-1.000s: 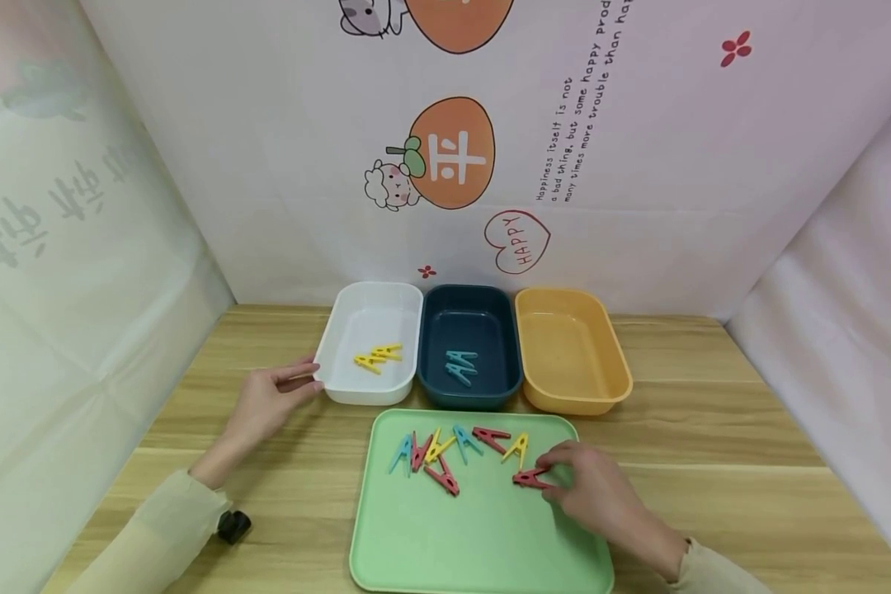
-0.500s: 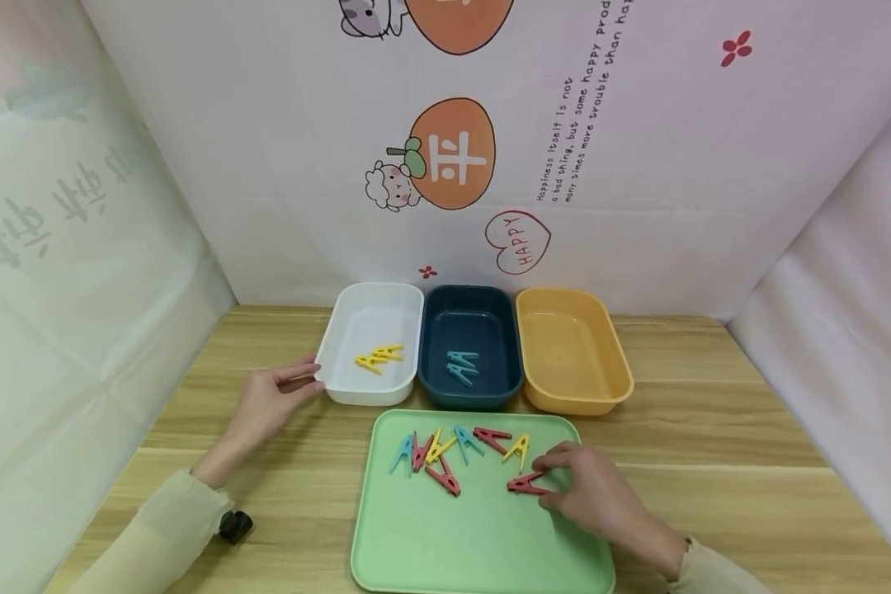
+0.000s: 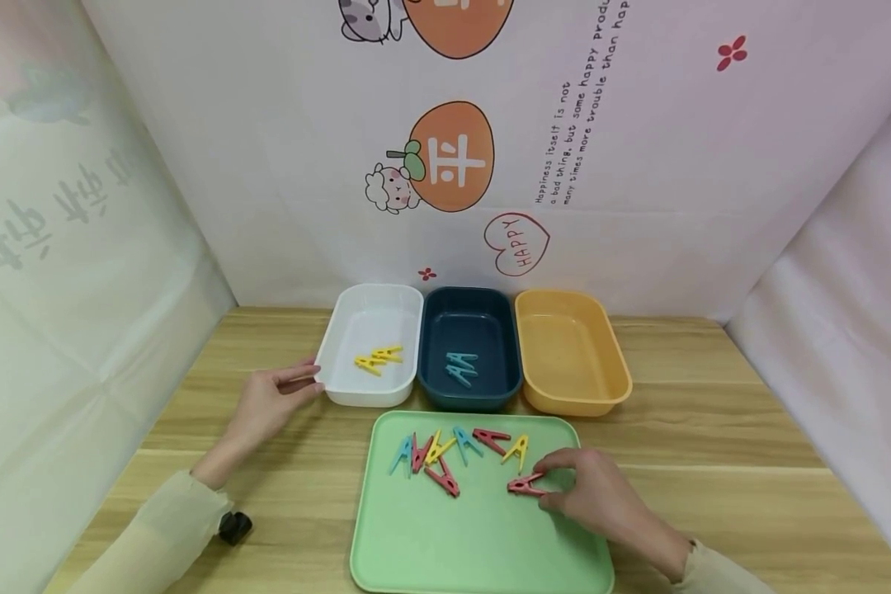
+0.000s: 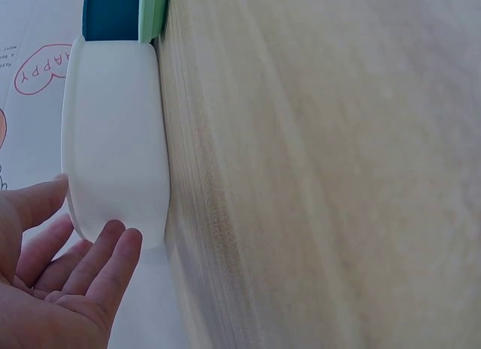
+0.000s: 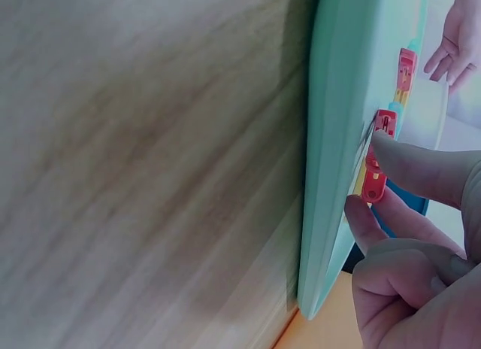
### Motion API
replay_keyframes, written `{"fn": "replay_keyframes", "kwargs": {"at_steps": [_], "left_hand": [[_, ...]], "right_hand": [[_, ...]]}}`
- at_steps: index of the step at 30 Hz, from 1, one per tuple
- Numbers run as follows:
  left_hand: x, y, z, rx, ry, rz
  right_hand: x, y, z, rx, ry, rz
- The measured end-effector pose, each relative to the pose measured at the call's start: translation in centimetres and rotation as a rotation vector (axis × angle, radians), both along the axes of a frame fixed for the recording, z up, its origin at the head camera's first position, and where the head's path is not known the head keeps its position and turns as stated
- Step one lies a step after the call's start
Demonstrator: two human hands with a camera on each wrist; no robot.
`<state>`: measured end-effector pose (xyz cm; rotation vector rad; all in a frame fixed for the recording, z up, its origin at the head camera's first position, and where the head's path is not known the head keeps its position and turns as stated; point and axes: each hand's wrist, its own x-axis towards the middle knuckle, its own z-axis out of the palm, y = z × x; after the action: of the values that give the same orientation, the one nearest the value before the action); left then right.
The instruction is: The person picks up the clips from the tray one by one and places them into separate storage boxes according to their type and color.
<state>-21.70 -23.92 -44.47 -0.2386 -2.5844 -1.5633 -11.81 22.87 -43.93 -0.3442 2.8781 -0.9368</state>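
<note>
The right hand pinches a red clothespin between thumb and forefinger, gripping it by the legs, with its hinge end pointing left, away from the palm. This clothespin sits at the right half of a green tray, which spreads below and to the left of that hand; whether it is lifted off the surface cannot be told.

Just beyond the pinching fingertips lies a yellow clothespin, and a little farther left of it another red one. Farther left from the right hand is a loose cluster: a blue clothespin, a yellow one, two red ones and a second blue one.

The left hand has its fingers loosely extended, touching the near left corner of a white box, thumb at the rim and fingertips against the outer wall. Inside, to the right of those fingers, lie two yellow clothespins. Next to the right stands a dark blue box with two blue clothespins, then an orange box, beyond the right hand. All stand on a wooden table.
</note>
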Motion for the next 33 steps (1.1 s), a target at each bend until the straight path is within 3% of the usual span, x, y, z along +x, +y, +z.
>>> {"fn": "replay_keyframes", "kwargs": {"at_steps": [6, 33], "left_hand": [[0.05, 0.0, -0.15, 0.008, -0.001, -0.004], [0.03, 0.14, 0.05, 0.032, 0.014, -0.014]], "right_hand": [[0.01, 0.05, -0.06, -0.022, -0.048, -0.048], [0.0, 0.47, 0.01, -0.108, -0.107, -0.055]]}}
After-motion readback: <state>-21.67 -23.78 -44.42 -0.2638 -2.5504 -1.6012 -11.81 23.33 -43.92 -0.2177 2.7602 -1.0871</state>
